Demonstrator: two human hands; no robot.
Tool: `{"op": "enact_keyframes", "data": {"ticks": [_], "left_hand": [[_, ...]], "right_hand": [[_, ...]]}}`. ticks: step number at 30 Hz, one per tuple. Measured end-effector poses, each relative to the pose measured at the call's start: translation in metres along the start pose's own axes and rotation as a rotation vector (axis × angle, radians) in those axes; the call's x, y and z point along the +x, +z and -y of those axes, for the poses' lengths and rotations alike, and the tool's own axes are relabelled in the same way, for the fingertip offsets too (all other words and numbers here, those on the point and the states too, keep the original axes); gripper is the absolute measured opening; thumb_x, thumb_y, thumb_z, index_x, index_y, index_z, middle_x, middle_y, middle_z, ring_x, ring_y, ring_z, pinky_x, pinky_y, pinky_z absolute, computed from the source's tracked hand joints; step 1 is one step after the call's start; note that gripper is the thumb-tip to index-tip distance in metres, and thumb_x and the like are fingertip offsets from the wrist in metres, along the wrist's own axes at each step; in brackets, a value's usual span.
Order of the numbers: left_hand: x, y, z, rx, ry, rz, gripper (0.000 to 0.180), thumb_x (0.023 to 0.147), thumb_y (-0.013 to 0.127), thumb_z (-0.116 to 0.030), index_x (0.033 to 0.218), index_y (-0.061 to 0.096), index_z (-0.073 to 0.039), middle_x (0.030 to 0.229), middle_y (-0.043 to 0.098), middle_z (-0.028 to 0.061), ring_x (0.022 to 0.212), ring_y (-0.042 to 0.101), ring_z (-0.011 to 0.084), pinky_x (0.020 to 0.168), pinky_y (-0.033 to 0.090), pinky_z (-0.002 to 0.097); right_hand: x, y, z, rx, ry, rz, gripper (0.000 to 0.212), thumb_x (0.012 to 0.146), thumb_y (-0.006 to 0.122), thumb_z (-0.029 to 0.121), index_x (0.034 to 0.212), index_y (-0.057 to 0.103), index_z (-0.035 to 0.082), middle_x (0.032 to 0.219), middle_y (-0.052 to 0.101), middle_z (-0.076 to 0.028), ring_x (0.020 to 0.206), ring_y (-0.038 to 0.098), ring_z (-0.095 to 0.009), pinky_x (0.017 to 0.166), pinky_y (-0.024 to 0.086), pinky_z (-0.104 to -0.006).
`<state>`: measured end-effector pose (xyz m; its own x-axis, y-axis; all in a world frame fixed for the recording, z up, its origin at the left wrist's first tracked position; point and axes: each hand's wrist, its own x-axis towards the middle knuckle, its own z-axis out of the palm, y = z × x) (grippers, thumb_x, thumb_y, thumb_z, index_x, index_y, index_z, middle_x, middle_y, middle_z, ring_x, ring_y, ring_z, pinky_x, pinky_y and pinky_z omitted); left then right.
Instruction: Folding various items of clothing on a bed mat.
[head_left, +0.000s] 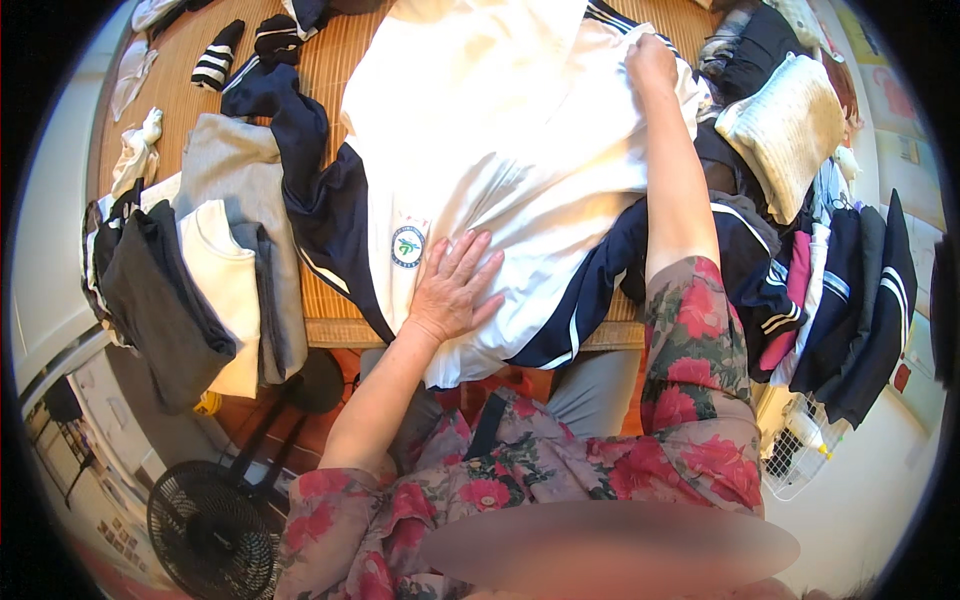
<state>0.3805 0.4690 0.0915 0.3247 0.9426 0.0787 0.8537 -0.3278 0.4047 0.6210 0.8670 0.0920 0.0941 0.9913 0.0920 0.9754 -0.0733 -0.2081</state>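
Note:
A large white sports top (420, 120) with navy, white-striped sleeves and a round emblem is spread over the bamboo-slat table in front of me. Its lower part reaches past the near table edge. My left hand (458, 287) lies flat on the white cloth beside the emblem, fingers spread. Stretched out to the far right, my right hand (651, 65) has its fingers curled closed on the top's white cloth near a striped edge. Cloth partly hides those fingertips.
Folded dark trousers (165, 300), a cream garment (222, 290) and grey clothing (235, 165) hang over the table's left side. Striped socks (217, 57) lie far left. At right are a cream knit (785, 125) and several hanging dark clothes. A black fan (215, 530) stands lower left.

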Motion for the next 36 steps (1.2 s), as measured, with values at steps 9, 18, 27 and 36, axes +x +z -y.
{"op": "enact_keyframes", "data": {"ticks": [9,18,27,36], "left_hand": [[-0.001,0.000,0.002,-0.002,-0.019,0.034,0.060,0.082,0.061,-0.046,0.134,0.049,-0.019,0.148,0.034,0.0084,0.139,0.027,0.0244,0.113,0.018,0.0452],[0.002,0.006,0.002,-0.015,0.003,0.011,0.061,0.080,0.063,-0.044,0.135,0.049,-0.019,0.148,0.035,0.0095,0.138,0.029,0.0259,0.113,0.017,0.0447],[-0.003,0.002,0.005,-0.075,0.076,-0.026,0.062,0.078,0.066,-0.039,0.132,0.050,-0.014,0.147,0.037,0.0119,0.137,0.032,0.0287,0.113,0.020,0.0450],[-0.003,0.002,0.002,-0.054,0.133,-0.011,0.054,0.080,0.064,-0.039,0.126,0.055,-0.012,0.144,0.042,0.0087,0.135,0.035,0.0251,0.111,0.024,0.0452]], "right_hand": [[-0.012,-0.008,0.028,0.585,-0.178,-0.002,0.021,0.083,0.055,0.011,0.102,0.062,0.009,0.089,0.064,-0.015,0.079,0.064,-0.037,0.069,0.050,-0.0438],[0.031,0.062,0.002,-0.214,-0.241,-0.287,0.041,0.089,0.051,0.033,0.124,0.051,0.012,0.109,0.059,-0.016,0.109,0.054,-0.032,0.085,0.048,-0.0455],[-0.021,0.040,0.032,-0.032,-0.527,-0.247,0.058,0.082,0.062,0.026,0.133,0.042,0.010,0.123,0.051,-0.020,0.112,0.050,-0.035,0.093,0.044,-0.0430],[-0.045,0.035,0.040,-0.128,-0.483,-0.005,0.051,0.092,0.044,0.029,0.142,0.035,0.023,0.145,0.035,-0.015,0.132,0.036,-0.032,0.104,0.029,-0.0549]]}}
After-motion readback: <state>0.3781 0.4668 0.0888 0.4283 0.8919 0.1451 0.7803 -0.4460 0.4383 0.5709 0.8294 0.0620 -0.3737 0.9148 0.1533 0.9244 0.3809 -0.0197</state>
